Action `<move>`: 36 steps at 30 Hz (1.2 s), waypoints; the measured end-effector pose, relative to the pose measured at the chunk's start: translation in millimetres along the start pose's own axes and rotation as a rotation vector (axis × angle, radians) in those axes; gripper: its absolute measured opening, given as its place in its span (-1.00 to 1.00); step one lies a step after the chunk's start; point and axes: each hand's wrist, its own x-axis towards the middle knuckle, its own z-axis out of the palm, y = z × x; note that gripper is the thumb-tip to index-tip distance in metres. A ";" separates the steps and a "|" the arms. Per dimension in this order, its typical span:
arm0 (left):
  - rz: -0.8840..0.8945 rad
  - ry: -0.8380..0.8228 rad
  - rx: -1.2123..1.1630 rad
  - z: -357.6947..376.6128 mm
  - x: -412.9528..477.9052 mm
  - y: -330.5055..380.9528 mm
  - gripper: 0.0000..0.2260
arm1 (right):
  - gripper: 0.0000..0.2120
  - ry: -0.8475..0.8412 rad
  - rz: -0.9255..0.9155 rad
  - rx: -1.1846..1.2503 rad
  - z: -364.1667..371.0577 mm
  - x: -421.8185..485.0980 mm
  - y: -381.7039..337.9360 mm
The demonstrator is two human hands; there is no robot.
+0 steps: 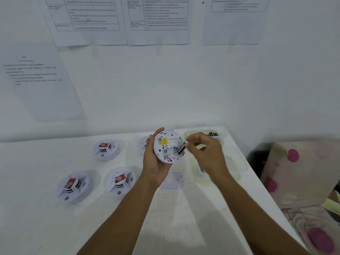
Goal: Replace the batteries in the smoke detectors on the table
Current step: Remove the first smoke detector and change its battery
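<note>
Battery poised!
Left hand [153, 163] grips the round white plastic smoke detector [166, 146] back-up for access; right hand [205, 153], three o'clock, pinches a slim dark battery [181, 148].

White table [46, 218] carries smoke detectors [105, 150], a loose backplate [173, 181] and clear tubs [222, 134].

Nothing here can be read. The printed sheets [92, 15] on the wall carry tables and lines too blurred to read. The yellow label [163, 140] on the held smoke detector [166, 153] shows a square code and illegible fine print. Red stickers [120, 178] on other detectors [108, 155] bear a round emblem.
</note>
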 end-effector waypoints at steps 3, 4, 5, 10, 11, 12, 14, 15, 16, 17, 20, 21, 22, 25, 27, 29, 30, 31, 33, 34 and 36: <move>-0.060 0.002 0.011 -4.8 3.5 -6.2 -0.64 | -0.92 -0.112 0.034 -0.186 -40.9 24.4 14.0; -0.078 0.002 0.013 -6.2 4.7 -8.9 -0.63 | -0.92 -0.173 0.056 -0.310 -51.4 32.5 20.4; -0.093 -0.004 0.010 -5.9 5.0 -11.1 -0.62 | -0.90 -0.241 0.073 -0.439 -58.1 39.5 27.1; -0.099 0.003 -0.004 -4.8 7.6 -20.5 -0.63 | -0.86 -0.478 0.174 -0.684 -57.1 50.1 50.7; -0.103 0.007 -0.010 -5.2 8.3 -22.2 -0.66 | -0.87 -0.496 0.182 -0.698 -54.7 49.8 53.3; -0.106 0.015 -0.013 -6.6 9.4 -23.9 -0.68 | -0.87 -0.506 0.191 -0.706 -52.7 49.4 55.8; -0.108 0.034 -0.013 -9.0 11.0 -26.1 -0.69 | -0.87 -0.511 0.217 -0.720 -50.5 48.1 59.4; -0.109 0.040 -0.013 -9.8 12.1 -26.7 -0.68 | -0.86 -0.512 0.230 -0.725 -50.5 47.6 60.8; -0.109 0.040 -0.012 -10.1 13.2 -27.2 -0.68 | -0.87 -0.515 0.241 -0.725 -51.0 47.6 61.6; -0.109 0.040 -0.010 -10.2 14.4 -27.5 -0.68 | -0.87 -0.518 0.252 -0.718 -52.0 48.1 61.2; -0.102 0.030 -0.010 -9.4 20.5 -27.7 -0.71 | -0.86 -0.540 0.247 -0.599 -56.5 59.6 50.8; -0.101 0.023 -0.014 -8.6 23.3 -27.4 -0.71 | -0.84 -0.522 0.221 -0.538 -58.0 68.9 44.8; -0.102 0.021 -0.015 -7.4 26.2 -26.6 -0.70 | -0.84 -0.476 0.185 -0.487 -59.1 80.8 38.6; -0.099 0.019 -0.009 -4.8 37.1 -23.3 -0.63 | -0.90 -0.356 0.089 -0.480 -59.8 125.6 27.4; -0.091 0.019 -0.006 -3.2 44.2 -20.9 -0.63 | -0.93 -0.397 0.105 -0.532 -54.4 150.4 32.0; -0.095 0.018 -0.007 -1.4 50.2 -19.3 -0.66 | -0.89 -0.496 0.133 -0.634 -44.0 167.9 48.1; -0.098 0.017 -0.009 -0.7 52.9 -18.7 -0.67 | -0.85 -0.542 0.135 -0.694 -37.5 174.2 57.9; -0.102 0.020 -0.014 -0.5 55.4 -18.5 -0.68 | -0.82 -0.573 0.134 -0.753 -30.5 178.8 67.1; -0.110 0.030 -0.023 -0.9 60.3 -18.5 -0.70 | -0.75 -0.599 0.145 -0.814 -17.7 184.2 82.0; -0.112 0.036 -0.022 -1.5 62.8 -18.3 -0.70 | -0.71 -0.605 0.153 -0.820 -12.3 185.5 87.3; -0.113 0.042 -0.013 -2.4 66.8 -17.3 -0.70 | -0.72 -0.622 0.161 -0.836 -5.0 186.4 95.2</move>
